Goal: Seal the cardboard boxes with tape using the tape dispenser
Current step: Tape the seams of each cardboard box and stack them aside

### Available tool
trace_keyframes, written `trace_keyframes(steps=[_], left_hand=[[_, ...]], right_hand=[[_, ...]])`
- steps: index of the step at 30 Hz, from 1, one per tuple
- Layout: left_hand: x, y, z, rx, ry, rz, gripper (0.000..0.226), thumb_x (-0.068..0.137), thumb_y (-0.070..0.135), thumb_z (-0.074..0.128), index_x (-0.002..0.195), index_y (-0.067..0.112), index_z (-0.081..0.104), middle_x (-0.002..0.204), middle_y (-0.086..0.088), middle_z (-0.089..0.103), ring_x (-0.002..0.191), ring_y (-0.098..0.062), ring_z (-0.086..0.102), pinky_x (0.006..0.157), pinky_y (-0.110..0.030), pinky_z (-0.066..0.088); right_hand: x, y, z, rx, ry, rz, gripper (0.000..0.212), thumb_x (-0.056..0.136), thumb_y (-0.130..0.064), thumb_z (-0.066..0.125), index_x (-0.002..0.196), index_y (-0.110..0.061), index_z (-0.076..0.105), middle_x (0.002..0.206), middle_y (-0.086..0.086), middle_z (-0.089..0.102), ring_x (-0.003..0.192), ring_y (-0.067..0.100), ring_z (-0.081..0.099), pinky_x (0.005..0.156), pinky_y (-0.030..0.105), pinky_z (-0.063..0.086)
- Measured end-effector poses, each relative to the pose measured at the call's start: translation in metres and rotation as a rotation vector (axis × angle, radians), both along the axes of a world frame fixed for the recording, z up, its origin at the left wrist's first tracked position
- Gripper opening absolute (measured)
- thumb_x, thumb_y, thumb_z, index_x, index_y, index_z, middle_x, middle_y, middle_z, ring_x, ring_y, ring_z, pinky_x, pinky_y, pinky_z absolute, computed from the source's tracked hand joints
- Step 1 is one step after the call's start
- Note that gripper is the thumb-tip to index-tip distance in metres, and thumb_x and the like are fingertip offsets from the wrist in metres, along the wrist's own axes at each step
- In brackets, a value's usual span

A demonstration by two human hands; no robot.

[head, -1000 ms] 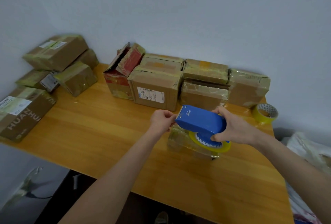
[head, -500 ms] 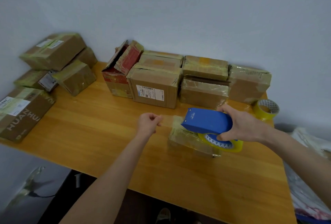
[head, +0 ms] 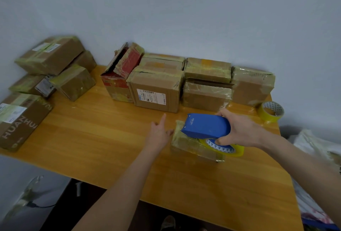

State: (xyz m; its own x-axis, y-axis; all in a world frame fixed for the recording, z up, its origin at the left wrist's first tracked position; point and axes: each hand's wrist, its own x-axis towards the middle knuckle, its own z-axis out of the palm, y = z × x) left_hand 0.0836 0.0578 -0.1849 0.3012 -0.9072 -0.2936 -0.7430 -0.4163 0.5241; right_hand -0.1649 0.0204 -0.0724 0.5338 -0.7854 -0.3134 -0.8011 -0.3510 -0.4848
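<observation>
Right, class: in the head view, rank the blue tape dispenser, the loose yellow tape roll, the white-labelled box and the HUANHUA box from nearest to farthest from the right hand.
1. Blue tape dispenser: gripped in the right hand.
2. Loose yellow tape roll: just to its right, near the wall.
3. White-labelled box: back centre of the table.
4. HUANHUA box: far left edge.

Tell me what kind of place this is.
Probably a small parcel-packing corner: taped boxes piled on a wooden table, a spare tape roll, and a tape dispenser in the right hand.
</observation>
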Motion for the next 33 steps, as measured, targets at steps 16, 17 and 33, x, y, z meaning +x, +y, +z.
trace_keyframes(steps=[16,17,33], left_hand=[[-0.009,0.039,-0.005,-0.173,-0.329,-0.632,0.065,0.097,0.045,0.042,0.153,0.026,0.014,0.161,0.007,0.004,0.147,-0.008,-0.002,0.117,-0.035,0.026],[-0.009,0.038,-0.005,-0.164,-0.341,-0.634,0.064,0.097,0.046,0.041,0.153,0.026,0.015,0.161,0.007,0.005,0.148,-0.009,-0.002,0.117,-0.036,0.026],[-0.041,0.027,0.001,-0.283,-0.273,-0.402,0.048,0.102,0.038,0.036,0.147,0.022,0.033,0.154,0.006,0.029,0.143,-0.012,0.02,0.113,-0.026,0.026]], right_hand=[[-0.002,-0.001,0.0,-0.063,0.068,0.049,0.066,0.067,-0.053,0.075,0.119,-0.041,0.036,0.106,-0.01,0.058,0.089,0.013,0.06,0.075,0.039,0.057],[-0.003,-0.001,0.0,-0.058,0.069,0.051,0.067,0.066,-0.054,0.074,0.119,-0.042,0.036,0.107,-0.011,0.058,0.089,0.012,0.06,0.075,0.04,0.057],[-0.032,-0.005,0.003,0.013,0.105,0.014,0.057,0.069,-0.038,0.075,0.114,-0.033,0.04,0.094,-0.01,0.059,0.082,0.011,0.061,0.072,0.034,0.057]])
